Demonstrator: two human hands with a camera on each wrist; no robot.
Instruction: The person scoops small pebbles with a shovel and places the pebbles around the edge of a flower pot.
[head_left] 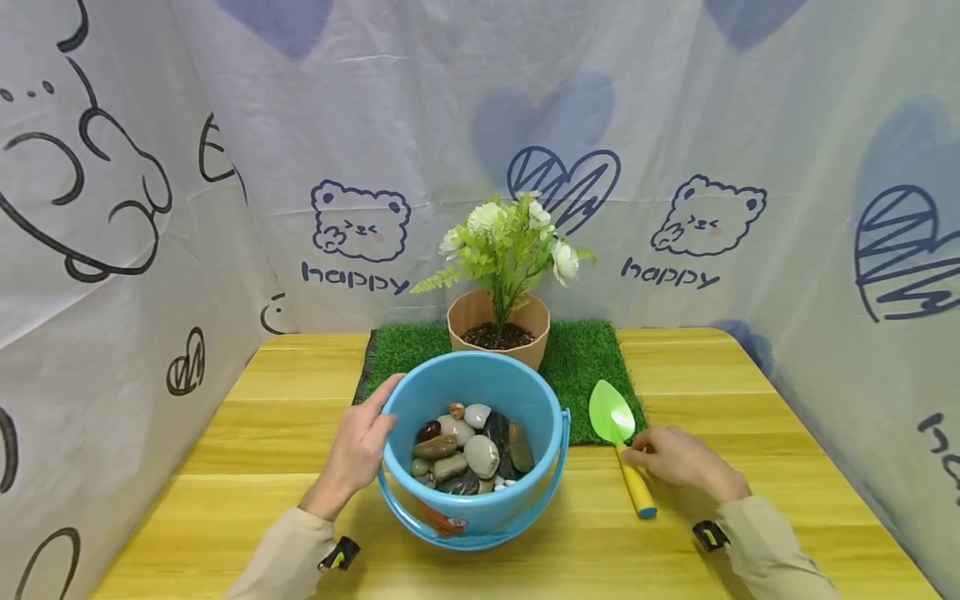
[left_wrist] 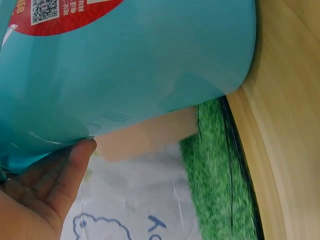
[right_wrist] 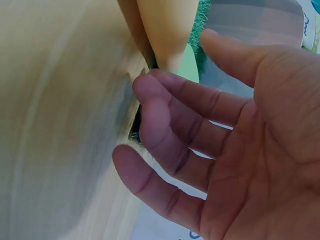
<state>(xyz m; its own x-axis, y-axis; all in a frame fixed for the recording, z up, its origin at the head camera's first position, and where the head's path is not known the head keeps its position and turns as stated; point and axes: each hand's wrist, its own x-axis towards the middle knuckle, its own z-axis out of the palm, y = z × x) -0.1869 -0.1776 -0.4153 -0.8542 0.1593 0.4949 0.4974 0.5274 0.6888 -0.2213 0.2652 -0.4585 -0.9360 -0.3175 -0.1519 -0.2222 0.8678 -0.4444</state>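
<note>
A light blue bucket [head_left: 480, 375] stands at the front middle of the table with several smooth stones [head_left: 482, 456] inside. My left hand [head_left: 356, 446] grips its left rim, with the fingers [left_wrist: 72, 175] against the outer wall in the left wrist view. The bucket's handle [head_left: 558, 467] hangs down at the front. To the right lies a trowel [head_left: 636, 483] with a green blade and yellow grip, its blade overlapping the turf mat. My right hand [head_left: 678, 460] is right beside the grip. In the right wrist view its fingers are loosely bent and the thumb is apart from them.
Behind the bucket, a pink-beige flowerpot [head_left: 536, 354] holds dark soil and a white-flowered plant [head_left: 510, 242]. It sits on a green turf mat [head_left: 588, 358]. A printed white cloth [head_left: 435, 125] hangs behind and at both sides of the wooden table [head_left: 750, 467].
</note>
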